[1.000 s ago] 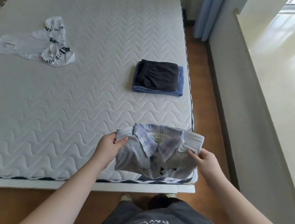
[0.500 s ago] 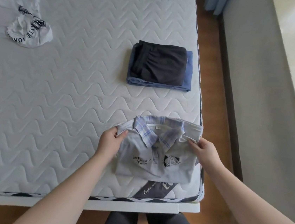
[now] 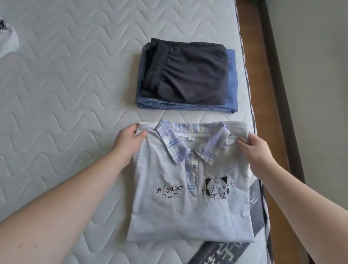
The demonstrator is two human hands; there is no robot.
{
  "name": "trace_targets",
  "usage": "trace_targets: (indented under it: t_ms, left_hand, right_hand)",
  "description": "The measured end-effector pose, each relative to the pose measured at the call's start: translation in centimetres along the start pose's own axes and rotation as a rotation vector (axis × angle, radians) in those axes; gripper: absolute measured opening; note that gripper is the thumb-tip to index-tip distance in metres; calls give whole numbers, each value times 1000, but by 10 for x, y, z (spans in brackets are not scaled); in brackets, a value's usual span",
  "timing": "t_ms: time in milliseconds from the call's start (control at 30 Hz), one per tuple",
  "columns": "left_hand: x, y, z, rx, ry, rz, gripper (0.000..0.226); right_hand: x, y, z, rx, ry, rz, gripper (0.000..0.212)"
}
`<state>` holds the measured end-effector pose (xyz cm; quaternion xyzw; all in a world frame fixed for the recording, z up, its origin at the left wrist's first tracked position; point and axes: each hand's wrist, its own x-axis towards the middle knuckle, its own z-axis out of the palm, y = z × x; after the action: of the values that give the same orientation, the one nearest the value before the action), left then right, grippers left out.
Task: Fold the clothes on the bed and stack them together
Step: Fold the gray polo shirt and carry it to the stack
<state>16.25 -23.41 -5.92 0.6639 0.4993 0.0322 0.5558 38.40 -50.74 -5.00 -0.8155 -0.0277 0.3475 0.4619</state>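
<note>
folded polo shirt [image 3: 192,190] lies near the bed's [image 3: 66,76] right edge, collar pointing away toward the folded stack [image 3: 187,79]; left hand [image 3: 127,139] and right hand [image 3: 253,149] fingers pinch its shoulders.

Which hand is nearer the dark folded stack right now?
Right. The right hand grips the polo shirt just below the dark folded stack; the left hand grips farther off, toward its lower left.
</note>
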Motion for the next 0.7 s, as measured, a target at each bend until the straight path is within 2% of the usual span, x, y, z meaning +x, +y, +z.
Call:
trace_targets:
  t_ms: [100,200,267,333,400,467,600,633,700]
  left_hand:
    - [30,-16,3,1,12,-4,13]
    - [43,-26,13,2,29,-44,31]
    - [40,-26,19,-46,60,-107,50]
    - [33,-30,20,-56,76,-147,59]
    - [19,-41,19,-54,52,-187,55]
    - [-4,-53,14,-23,-10,-239,45]
    - [-44,-82,2,-11,-162,-316,70]
    - [-55,-87,1,-27,-194,-338,65]
    - [-79,-95,3,-38,-219,-366,35]
  right_hand:
    - [29,4,11,-1,-3,-1,16]
    - [48,13,16,-191,78,25,6]
    - [51,18,16,-276,139,57,28]
    - [42,22,13,-305,161,87,47]
    - [24,29,8,-374,96,124,52]
    - [3,41,-1,-507,-10,167,43]
    - [-36,69,-18,-748,-153,215,56]
    - [-44,74,-21,-779,-168,220,56]
    - [-62,79,-22,-793,-178,234,55]
